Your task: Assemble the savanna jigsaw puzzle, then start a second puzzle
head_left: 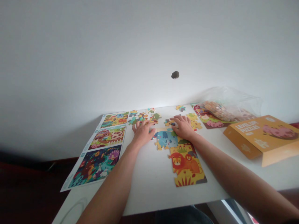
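My left hand (143,134) hovers low over the table with fingers spread, its fingertips at the loose puzzle pieces (142,116). No piece shows in its grip. Thumb and fingers of my right hand (184,127) close around a small puzzle piece (167,123), partly hidden by them. Between and below the hands lies a joined puzzle section: blue elephants (167,139) at the top left, red and orange lions (184,163) at the lower right. Yellow pieces (195,121) lie just beyond my right wrist.
A reference sheet (124,137) with three pictures lies at the left. To the right are an orange puzzle box (263,137), a clear bag of pieces (224,109) and a farm picture (211,123). A wall (140,62) with a hole rises behind the table (149,186).
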`<state>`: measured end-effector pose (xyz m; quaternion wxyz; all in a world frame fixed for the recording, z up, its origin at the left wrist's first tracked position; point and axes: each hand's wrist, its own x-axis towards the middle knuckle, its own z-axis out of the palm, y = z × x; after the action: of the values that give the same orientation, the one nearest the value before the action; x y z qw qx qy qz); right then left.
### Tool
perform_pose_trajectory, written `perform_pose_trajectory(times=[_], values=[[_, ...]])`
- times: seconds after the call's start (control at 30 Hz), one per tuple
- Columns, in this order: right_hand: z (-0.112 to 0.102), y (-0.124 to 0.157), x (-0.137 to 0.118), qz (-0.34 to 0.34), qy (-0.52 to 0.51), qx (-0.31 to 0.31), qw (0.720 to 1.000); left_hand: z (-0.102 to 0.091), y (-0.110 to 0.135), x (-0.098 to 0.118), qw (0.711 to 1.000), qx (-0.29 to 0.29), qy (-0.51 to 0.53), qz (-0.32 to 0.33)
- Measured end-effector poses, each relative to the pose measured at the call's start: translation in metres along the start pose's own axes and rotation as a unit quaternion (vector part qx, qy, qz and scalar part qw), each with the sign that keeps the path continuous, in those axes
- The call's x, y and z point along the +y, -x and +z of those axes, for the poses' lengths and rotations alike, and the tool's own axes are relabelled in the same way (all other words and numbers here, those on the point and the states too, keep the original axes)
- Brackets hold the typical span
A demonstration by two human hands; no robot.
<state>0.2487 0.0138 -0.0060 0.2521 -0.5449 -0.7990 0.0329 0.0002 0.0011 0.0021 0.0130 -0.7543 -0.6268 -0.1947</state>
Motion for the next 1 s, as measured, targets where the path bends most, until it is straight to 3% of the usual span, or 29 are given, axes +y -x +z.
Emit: perform_pose_trajectory(times=[0.4,1.0], values=[[0.001,-0.001,0.001,0.005,-0.001,-0.002,1.0,0.008,-0.008,-0.013,0.996,0.054,0.056,-0.053],[0.0,0.0,0.0,0.01,-0.005,-0.003,1.0,0.01,-0.019,-0.017,0.994,0.04,0.054,-0.089]])
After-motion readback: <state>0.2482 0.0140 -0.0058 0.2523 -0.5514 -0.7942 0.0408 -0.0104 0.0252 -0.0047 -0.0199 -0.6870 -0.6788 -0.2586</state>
